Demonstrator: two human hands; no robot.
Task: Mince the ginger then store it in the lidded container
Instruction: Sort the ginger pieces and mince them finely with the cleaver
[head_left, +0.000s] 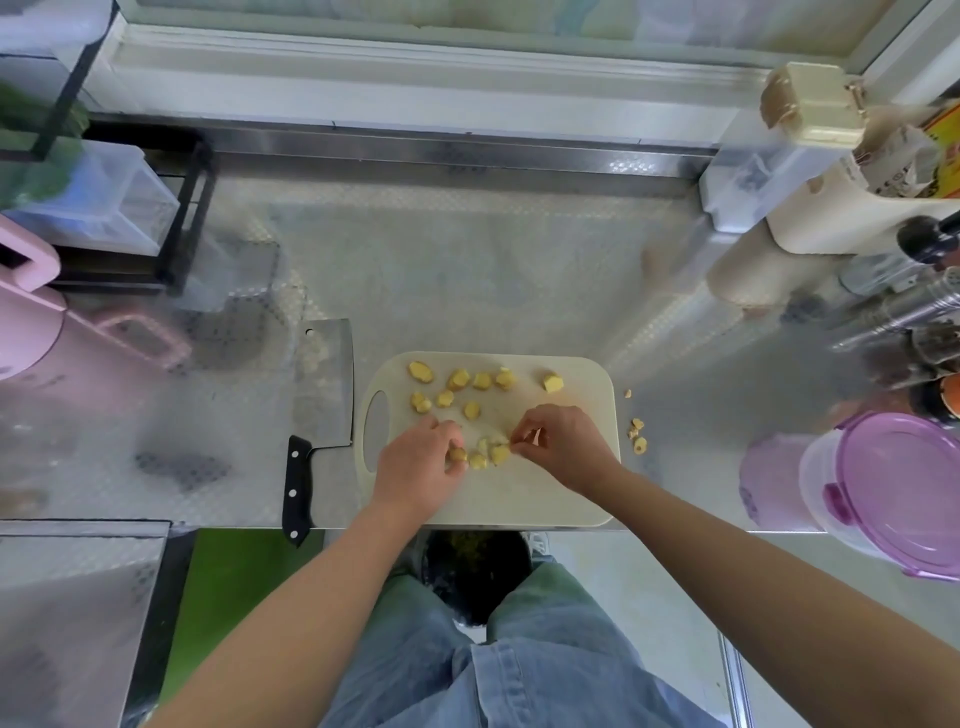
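Several yellow ginger chunks (457, 382) lie scattered over a cream cutting board (545, 499) at the counter's front edge. My left hand (415, 467) pinches a ginger chunk (458, 455) near the board's middle. My right hand (563, 447) pinches another ginger piece (501, 453) just beside it. A cleaver (322, 395) with a black handle lies flat on the counter left of the board, untouched. The round container with a purple lid (898, 493) stands at the far right edge, lid on.
A few ginger scraps (638, 439) lie on the steel counter right of the board. A pink jug (47, 332) and a black rack with clear boxes (114, 202) stand at the left. Bottles and cream holders (841, 218) crowd the right back.
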